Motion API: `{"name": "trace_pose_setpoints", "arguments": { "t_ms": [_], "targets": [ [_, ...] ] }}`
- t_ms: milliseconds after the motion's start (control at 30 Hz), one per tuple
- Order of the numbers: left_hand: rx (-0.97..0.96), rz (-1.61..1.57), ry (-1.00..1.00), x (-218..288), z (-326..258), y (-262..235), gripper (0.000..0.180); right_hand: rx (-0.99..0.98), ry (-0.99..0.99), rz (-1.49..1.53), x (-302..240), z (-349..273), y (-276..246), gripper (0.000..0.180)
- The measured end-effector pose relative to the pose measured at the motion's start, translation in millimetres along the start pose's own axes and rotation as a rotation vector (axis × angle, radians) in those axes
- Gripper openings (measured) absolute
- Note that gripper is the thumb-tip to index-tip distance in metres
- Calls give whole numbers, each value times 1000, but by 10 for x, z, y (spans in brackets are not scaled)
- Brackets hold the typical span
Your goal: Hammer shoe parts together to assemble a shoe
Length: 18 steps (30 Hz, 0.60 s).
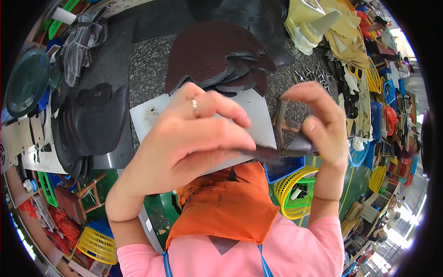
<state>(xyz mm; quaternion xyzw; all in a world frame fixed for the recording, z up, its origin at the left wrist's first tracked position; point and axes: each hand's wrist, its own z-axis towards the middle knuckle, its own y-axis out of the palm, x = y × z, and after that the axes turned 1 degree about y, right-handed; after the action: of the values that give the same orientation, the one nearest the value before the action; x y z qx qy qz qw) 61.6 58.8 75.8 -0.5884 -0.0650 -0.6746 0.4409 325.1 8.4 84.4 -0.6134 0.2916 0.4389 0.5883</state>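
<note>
A dark, curved leather piece is held up between my hands, above the front edge of a white board. My left hand, with a ring on one finger, is closed with its fingertips at the strip-like left end of the piece. That end is blurred, and my left thumb is hidden. My right hand curls around the other side, index finger at the upper end and thumb inside the bend. Just beyond the hands, a stack of dark brown leather pieces lies partly on the board.
Black cut pieces are stacked at the left, below a tied bundle. A plastic-covered container stands far right, near small metallic bits and tan sheets. A yellow basket sits below the table edge.
</note>
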Motion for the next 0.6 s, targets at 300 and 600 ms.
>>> {"name": "trace_pose_setpoints", "arguments": {
  "t_ms": [300,600],
  "targets": [
    [51,573,85,-687,-956,446,24,-86,99,-908,847,-675,76,42],
    [89,917,168,-593,-1109,610,23,-8,164,-220,336,-493,246,18]
  ]
}}
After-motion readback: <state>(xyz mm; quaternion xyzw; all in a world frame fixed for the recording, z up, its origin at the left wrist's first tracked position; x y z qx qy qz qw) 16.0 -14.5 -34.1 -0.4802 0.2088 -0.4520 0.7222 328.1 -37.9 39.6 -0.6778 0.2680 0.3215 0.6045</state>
